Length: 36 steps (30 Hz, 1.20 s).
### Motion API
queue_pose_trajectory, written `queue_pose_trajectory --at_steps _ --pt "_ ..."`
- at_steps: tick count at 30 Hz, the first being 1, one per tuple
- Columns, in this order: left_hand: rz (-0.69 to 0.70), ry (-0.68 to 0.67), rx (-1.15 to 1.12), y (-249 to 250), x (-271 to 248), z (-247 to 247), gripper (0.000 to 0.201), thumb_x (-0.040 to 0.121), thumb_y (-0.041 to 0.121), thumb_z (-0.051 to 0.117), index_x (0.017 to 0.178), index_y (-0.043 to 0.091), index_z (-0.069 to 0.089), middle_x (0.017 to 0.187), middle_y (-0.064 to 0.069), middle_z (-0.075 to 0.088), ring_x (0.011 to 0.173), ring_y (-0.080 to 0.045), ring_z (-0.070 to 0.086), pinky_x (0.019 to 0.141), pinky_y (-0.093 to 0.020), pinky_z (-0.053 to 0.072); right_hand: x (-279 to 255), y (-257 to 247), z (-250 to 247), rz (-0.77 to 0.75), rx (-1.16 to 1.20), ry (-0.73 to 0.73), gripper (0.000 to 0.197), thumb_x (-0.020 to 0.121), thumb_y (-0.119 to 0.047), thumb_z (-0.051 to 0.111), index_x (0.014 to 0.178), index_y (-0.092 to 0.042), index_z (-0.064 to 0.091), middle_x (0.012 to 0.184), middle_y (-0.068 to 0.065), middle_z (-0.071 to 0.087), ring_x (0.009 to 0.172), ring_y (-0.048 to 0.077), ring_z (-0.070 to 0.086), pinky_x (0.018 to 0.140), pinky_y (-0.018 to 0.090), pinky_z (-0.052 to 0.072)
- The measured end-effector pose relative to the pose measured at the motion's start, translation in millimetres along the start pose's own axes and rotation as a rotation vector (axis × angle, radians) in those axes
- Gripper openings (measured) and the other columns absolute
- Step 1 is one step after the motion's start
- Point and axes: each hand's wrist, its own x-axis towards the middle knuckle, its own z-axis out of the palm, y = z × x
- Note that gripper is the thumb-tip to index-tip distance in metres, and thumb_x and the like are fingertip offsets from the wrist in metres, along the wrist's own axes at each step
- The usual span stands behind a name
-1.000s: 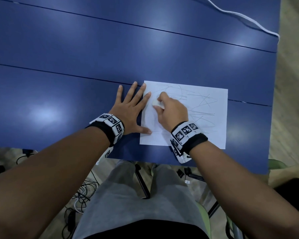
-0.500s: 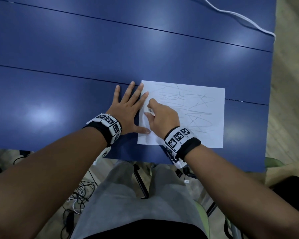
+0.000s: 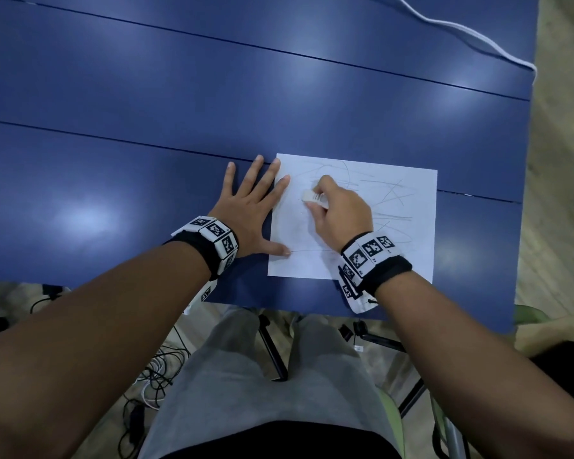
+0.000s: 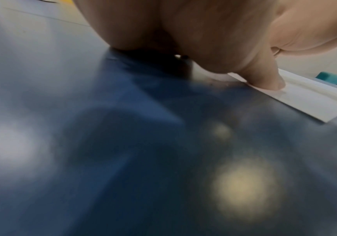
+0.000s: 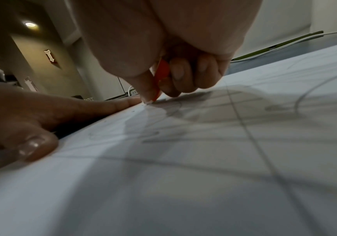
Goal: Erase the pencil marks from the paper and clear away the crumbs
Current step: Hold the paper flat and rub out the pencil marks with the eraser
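Observation:
A white sheet of paper (image 3: 408, 260) with grey pencil scribbles lies near the front edge of the blue table (image 3: 146, 94). My right hand (image 3: 337, 212) pinches a small white eraser (image 3: 314, 197) and presses it onto the sheet's left part; its orange side (image 5: 161, 73) shows between thumb and fingers in the right wrist view. My left hand (image 3: 251, 210) lies flat with fingers spread on the table, its thumb (image 3: 280, 250) and forefinger tip on the sheet's left edge. The thumb (image 4: 268, 79) presses the paper (image 4: 309, 103). A few tiny dark crumbs (image 5: 132, 110) lie by the eraser.
A white cable (image 3: 471, 34) runs across the table's far right corner. The table's right edge (image 3: 527, 160) is close to the sheet. Below the front edge I see my legs in grey shorts (image 3: 262, 392), cables on the floor (image 3: 146, 376) and a green chair (image 3: 527, 314).
The right hand with the eraser slid toward me and left, then back away and to the right over the sheet's left part. The left hand has stayed flat in place.

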Motion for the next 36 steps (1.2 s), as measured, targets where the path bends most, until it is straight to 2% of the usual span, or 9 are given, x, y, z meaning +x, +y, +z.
queue_pose_trajectory --at_steps 5,11,18,23,29,32,36 --pt "0.003 -0.01 -0.013 1.5 -0.2 -1.8 0.134 0.063 0.1 0.036 0.16 0.022 -0.014 0.165 -0.002 -0.03 0.15 -0.029 -0.029 0.117 -0.066 -0.016 -4.0 3.7 1.0 0.049 0.06 0.016 0.023 0.092 -0.031 0.059 0.107 -0.016 0.052 0.093 0.0 0.066 0.086 0.029 0.06 0.066 0.033 0.043" --pt "-0.007 -0.007 -0.054 9.9 1.1 -12.1 0.129 0.071 0.091 0.049 0.161 0.02 -0.01 0.164 -0.005 -0.03 0.15 -0.032 -0.03 0.115 -0.071 -0.012 -3.0 0.8 5.3 0.06 0.039 0.04 0.021 0.091 -0.031 0.058 0.105 -0.016 0.052 0.095 0.0 0.066 0.086 0.029 0.06 0.065 0.034 0.044" --pt "-0.038 -0.055 -0.045 17.6 5.1 -10.7 0.127 0.072 0.094 0.041 0.16 0.02 -0.012 0.164 -0.001 -0.031 0.149 -0.03 -0.032 0.114 -0.071 -0.013 -5.3 -1.3 6.2 0.05 0.011 0.046 0.02 0.091 -0.03 0.059 0.104 -0.016 0.051 0.096 -0.001 0.065 0.085 0.025 0.06 0.068 0.038 0.051" --pt "-0.027 -0.063 -0.044 17.5 5.3 -10.8 0.127 0.072 0.094 0.04 0.16 0.021 -0.015 0.164 -0.001 -0.031 0.149 -0.03 -0.032 0.114 -0.071 -0.015 -8.3 0.2 6.4 -0.058 -0.006 -0.016 0.017 0.092 -0.028 0.059 0.103 -0.017 0.052 0.1 -0.001 0.063 0.086 0.025 0.059 0.069 0.036 0.049" --pt "-0.029 -0.075 -0.045 17.9 5.6 -11.6 0.127 0.072 0.094 0.039 0.16 0.021 -0.016 0.164 -0.002 -0.032 0.149 -0.03 -0.032 0.114 -0.071 -0.014 2.2 0.0 2.8 -0.036 -0.027 0.003 0.017 0.094 -0.029 0.057 0.103 -0.017 0.05 0.098 0.0 0.061 0.084 0.025 0.059 0.066 0.035 0.047" --pt "-0.043 -0.064 -0.039 18.2 5.8 -11.1 0.131 0.07 0.095 0.038 0.159 0.016 -0.017 0.163 -0.004 -0.033 0.149 -0.03 -0.032 0.115 -0.071 -0.013 -2.2 -1.5 5.8 -0.084 -0.057 -0.044 0.016 0.095 -0.031 0.056 0.101 -0.018 0.049 0.098 -0.001 0.061 0.083 0.025 0.059 0.064 0.033 0.044" --pt "-0.098 -0.055 -0.085 19.0 6.8 -10.9 0.146 0.064 0.097 0.045 0.156 0.005 -0.021 0.162 -0.011 -0.034 0.149 -0.026 -0.032 0.117 -0.066 -0.014 5.4 -1.1 3.4 -0.031 -0.054 -0.021 0.018 0.094 -0.03 0.056 0.104 -0.017 0.048 0.099 0.001 0.061 0.085 0.026 0.058 0.068 0.037 0.048"
